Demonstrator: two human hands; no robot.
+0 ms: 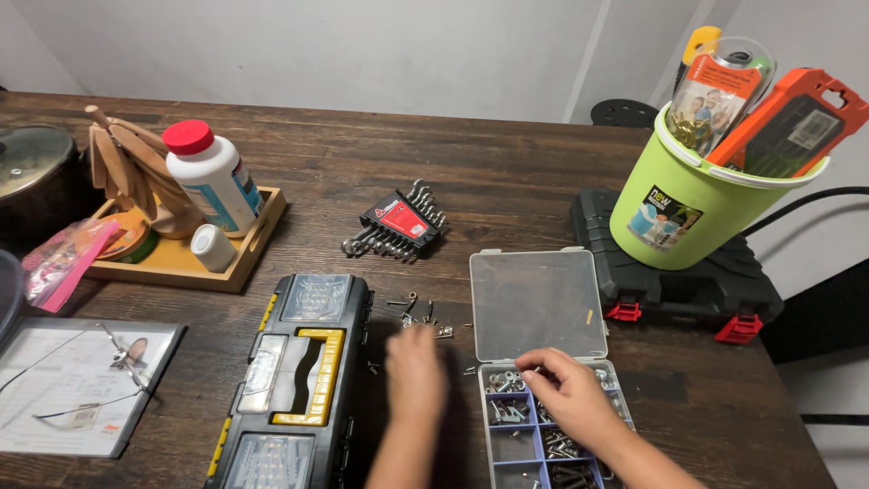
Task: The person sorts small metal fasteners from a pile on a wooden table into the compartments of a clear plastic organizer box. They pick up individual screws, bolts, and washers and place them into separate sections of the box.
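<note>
My left hand (415,372) lies palm down on the dark wooden table (507,172), fingers together, just below a scatter of small loose screws and hooks (418,312). My right hand (568,389) rests over a small open parts organizer (512,444) with blue dividers and metal fasteners in its compartments. Its fingertips pinch at something small in the top compartments; I cannot make out what. The organizer's clear lid (538,303) lies folded back flat. A black and yellow toolbox (294,380) sits closed to the left of my left hand.
A wrench set in a black and red holder (398,226) lies mid-table. A green bucket (674,204) of packaged tools stands on a black case (688,276) at right. At left are a wooden tray (231,267) with a white bottle (213,177), a pot, and a clipboard (77,385).
</note>
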